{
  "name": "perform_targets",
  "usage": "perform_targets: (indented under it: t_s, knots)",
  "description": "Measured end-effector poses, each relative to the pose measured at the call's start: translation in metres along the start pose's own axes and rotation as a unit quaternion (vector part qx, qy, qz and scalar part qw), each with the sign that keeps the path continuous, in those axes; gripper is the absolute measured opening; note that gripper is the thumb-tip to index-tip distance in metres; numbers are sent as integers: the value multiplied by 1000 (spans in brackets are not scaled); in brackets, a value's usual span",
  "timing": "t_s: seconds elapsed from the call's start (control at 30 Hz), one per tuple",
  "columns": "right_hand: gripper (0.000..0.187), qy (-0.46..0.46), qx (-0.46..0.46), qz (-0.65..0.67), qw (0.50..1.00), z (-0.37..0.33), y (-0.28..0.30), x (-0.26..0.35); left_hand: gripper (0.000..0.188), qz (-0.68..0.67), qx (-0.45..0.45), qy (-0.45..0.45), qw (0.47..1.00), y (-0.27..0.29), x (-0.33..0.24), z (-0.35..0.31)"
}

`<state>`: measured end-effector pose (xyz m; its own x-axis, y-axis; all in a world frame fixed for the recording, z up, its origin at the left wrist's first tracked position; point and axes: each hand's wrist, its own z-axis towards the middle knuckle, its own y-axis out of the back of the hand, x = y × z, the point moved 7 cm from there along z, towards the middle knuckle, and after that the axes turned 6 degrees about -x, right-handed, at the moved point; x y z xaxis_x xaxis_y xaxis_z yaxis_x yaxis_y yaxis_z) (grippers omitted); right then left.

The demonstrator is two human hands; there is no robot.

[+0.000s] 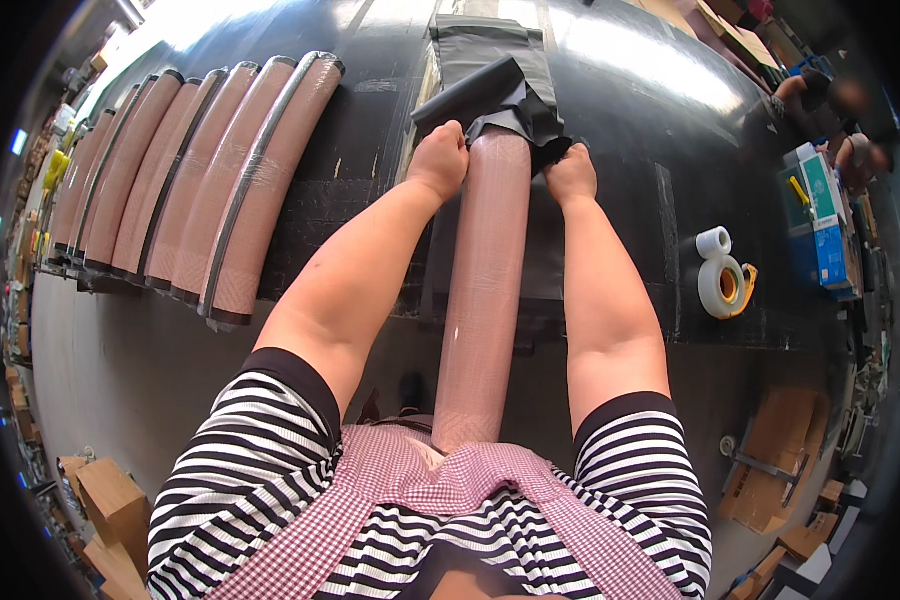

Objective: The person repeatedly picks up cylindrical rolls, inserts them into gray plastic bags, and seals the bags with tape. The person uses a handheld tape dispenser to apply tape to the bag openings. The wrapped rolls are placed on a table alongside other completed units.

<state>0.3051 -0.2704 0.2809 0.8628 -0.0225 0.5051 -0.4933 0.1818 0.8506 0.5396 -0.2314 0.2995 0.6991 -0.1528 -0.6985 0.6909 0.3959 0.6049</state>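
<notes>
Pink roll (485, 290), wrapped in clear film, lies lengthwise at the middle of the scene, its far part over the dark worktop (620, 120) and its near end past the near edge, against the person's checked apron (390, 465). Crumpled black plastic sheet (485, 92) covers the rim of its far end and spreads out beyond it.

The left hand (440, 160) is just left of that end, fingers curled and pinching the black plastic sheet. The right hand (572, 175) is on the other side, its fingers also bent closed on the sheet; their exact hold is partly hidden.

To the left, a row of similar wrapped rolls (275, 165) lies side by side, near ends jutting past the worktop's edge. To the right are a small white roll (713, 242) and, touching or just beside it, a larger tape roll (712, 288) with a yellow dispenser (749, 288). Farther right stands a blue box (832, 250). Flattened cardboard (778, 440) lies on the floor, near right.
</notes>
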Motion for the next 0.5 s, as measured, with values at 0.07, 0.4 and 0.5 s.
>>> perform_targets:
  t_s: [0.07, 0.4, 0.5]
  knots:
    - [32, 78, -31, 50, 995, 6, -1, 1, 9, -8, 12, 24, 1000, 5, 1, 2]
    - [21, 62, -67, 142, 986, -3, 1, 3, 15, -49, 3, 70, 996, 0, 2, 0]
    - [15, 170, -116, 129, 970, -18, 8, 7, 15, -91, -21, 35, 995, 8, -2, -8]
